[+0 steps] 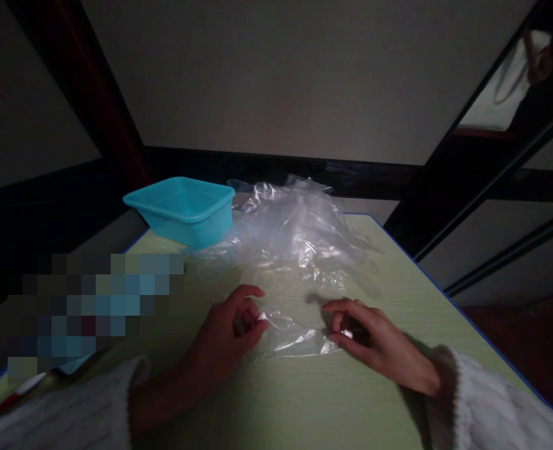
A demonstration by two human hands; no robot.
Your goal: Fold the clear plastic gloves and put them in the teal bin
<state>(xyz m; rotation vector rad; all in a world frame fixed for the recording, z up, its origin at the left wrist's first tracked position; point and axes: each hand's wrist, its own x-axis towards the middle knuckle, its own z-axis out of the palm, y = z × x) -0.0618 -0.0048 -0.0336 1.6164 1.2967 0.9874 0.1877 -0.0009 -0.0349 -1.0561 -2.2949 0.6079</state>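
Observation:
A clear plastic bag (295, 331) lies flat on the pale green table (304, 406) in front of me. My left hand (227, 340) pinches its left edge with curled fingers. My right hand (374, 344) pinches its right edge the same way. Both wrists wear white knitted sleeves. Behind the bag sits a heap of several more crumpled clear plastic bags (299, 231).
A turquoise plastic tub (182, 209) stands at the table's far left, touching the heap. A blurred-out patch covers the left of the table. A red and white pen-like object (16, 397) lies at the near left edge. The table's blue-trimmed right edge runs diagonally.

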